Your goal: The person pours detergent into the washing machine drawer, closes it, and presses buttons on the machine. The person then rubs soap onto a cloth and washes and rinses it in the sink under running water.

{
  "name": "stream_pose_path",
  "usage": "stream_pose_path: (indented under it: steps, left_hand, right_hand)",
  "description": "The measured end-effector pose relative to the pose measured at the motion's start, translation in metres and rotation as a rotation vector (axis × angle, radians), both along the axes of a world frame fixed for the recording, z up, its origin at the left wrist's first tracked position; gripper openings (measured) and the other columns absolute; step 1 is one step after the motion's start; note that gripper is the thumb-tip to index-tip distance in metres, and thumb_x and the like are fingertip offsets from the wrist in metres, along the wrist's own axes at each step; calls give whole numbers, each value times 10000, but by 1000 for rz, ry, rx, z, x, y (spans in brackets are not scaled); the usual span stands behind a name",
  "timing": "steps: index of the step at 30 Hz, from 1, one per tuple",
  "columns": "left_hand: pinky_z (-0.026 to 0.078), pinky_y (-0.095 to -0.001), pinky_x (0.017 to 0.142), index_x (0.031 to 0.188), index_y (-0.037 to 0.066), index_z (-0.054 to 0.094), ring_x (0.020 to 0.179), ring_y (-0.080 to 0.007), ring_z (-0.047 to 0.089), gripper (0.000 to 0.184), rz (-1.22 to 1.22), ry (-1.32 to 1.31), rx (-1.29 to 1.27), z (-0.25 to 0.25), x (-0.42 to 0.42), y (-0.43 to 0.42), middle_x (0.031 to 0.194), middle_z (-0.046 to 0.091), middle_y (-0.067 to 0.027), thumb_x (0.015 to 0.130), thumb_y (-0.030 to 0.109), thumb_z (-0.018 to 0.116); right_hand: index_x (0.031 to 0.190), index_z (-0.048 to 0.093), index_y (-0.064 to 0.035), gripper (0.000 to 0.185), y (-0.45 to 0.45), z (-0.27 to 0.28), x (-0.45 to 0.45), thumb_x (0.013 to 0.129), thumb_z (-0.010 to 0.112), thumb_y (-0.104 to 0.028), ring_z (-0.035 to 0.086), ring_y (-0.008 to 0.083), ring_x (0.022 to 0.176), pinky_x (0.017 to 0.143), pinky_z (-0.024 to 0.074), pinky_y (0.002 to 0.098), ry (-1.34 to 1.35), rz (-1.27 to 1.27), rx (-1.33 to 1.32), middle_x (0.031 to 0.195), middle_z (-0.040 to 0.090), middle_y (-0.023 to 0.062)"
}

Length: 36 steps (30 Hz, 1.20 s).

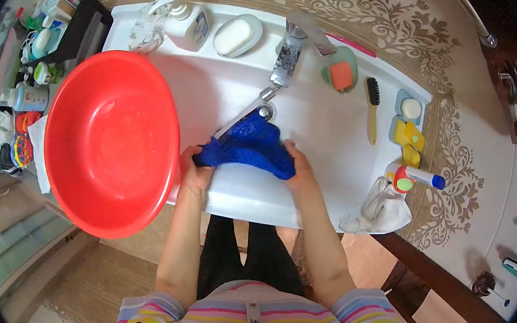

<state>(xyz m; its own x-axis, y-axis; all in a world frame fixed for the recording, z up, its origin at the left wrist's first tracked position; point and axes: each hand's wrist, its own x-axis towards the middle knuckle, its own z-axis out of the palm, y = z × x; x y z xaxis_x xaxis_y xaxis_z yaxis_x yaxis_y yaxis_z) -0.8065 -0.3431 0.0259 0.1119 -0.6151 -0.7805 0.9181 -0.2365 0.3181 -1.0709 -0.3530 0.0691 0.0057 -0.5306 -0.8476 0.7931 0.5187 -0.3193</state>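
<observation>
Between the two bare hands, low in the white sink (332,189), a dark blue textured cloth (247,152) spreads out, its long axis running sideways from one hand to the other. The left hand (196,168) is clamped on the cloth's left end, and the right hand (298,167) is clamped on its right end, the thumb showing at the edge while the other fingers are largely hidden. Each hand thus has its own end close by, and the middle of the cloth lies between them, slightly beyond the wrists on the side away from the body. Its near edge curves between the hands; its far part rises to a peak toward the round metal drain (265,112), ending just beside it.

From the silver metal tap (287,59), set at the sink's far side, a narrow pale length slants down toward the left part of the cloth; whether it is spout or running water, I cannot tell. To the left stands the big red plastic basin (113,145), its right rim just beside the left hand, which is clearly the nearer hand to it. On the opposite side, the wooden-handled brush (373,114) lies beyond the right hand, well apart from the cloth.
</observation>
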Motion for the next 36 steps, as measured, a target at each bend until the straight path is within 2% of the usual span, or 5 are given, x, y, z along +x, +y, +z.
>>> stream_pose_path:
  steps: [8,17,19,34,36]
  left_hand:
    - [502,-286,699,916,44,676,714,-164,613,231,-1008,-701,45,60,-53,-25,780,640,-34,801,241,709]
    - [513,-362,805,1134,75,587,907,-220,623,471,-139,583,-446,34,-107,-48,1032,637,-80,928,492,513]
    - [522,-357,801,1152,85,579,908,-226,621,441,-26,153,-441,23,-129,-43,1083,623,-87,934,464,525]
    - [471,-350,926,1285,76,492,1083,-232,564,495,-406,-235,-150,-1,-80,-54,1176,581,-96,921,408,529]
    - [469,-359,932,1300,79,484,1093,-228,562,479,-14,595,-587,-50,-69,-42,1202,572,-99,931,381,514]
  right_hand:
    - [1076,615,33,307,-42,-1,32,874,614,-198,665,219,871,777,541,342,113,108,-365,994,670,113]
    - [951,612,-45,312,-7,51,99,772,700,-285,606,284,876,746,488,396,1252,761,-710,950,621,130]
    - [897,578,-37,322,-43,34,104,689,704,-249,523,365,911,754,444,435,1743,653,-750,904,538,159]
    - [1261,576,-113,394,-70,-15,113,875,548,-188,446,374,1255,1052,343,419,712,662,-644,1326,514,186]
    - [1222,630,-144,407,-35,-13,130,838,682,-267,500,304,1243,1008,427,357,724,476,-711,1319,554,115]
